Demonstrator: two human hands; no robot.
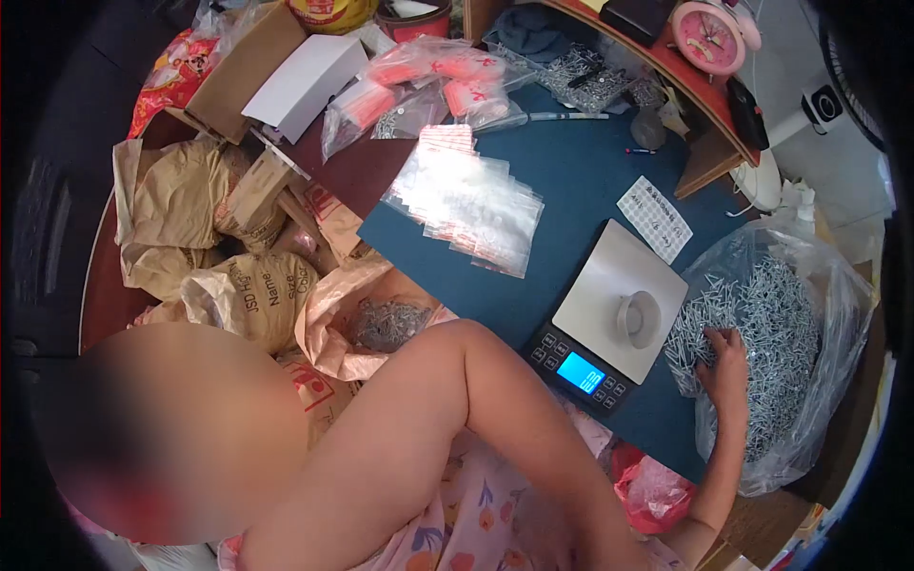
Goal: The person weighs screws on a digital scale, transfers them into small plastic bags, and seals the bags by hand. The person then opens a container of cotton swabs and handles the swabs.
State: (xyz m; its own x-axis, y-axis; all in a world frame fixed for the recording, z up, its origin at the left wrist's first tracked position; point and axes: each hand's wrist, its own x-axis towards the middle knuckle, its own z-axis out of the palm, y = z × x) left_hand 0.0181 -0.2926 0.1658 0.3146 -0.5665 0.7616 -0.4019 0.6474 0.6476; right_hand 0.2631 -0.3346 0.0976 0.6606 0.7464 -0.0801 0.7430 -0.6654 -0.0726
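My right hand (725, 366) reaches into a clear plastic bag (843, 333) heaped with small silver screws (776, 352). Its fingers curl into the near-left edge of the heap, with thumb and fingertips around some screws. Just left of this hand stands a digital scale (595, 285) with a lit blue display (582, 373). A small round cup (638, 319) rests on the scale's metal plate; nothing can be made out inside it. My left hand does not show. A bent bare leg (457, 400) rises in front of the table edge.
Overlapping clear zip bags (476, 205) lie on the blue mat (571, 171). Beyond the scale is a sheet of labels (654, 219). A pink alarm clock (709, 38) stands on a raised wooden shelf (657, 57). Brown paper sacks (257, 300) and a white box (305, 84) are at the left.
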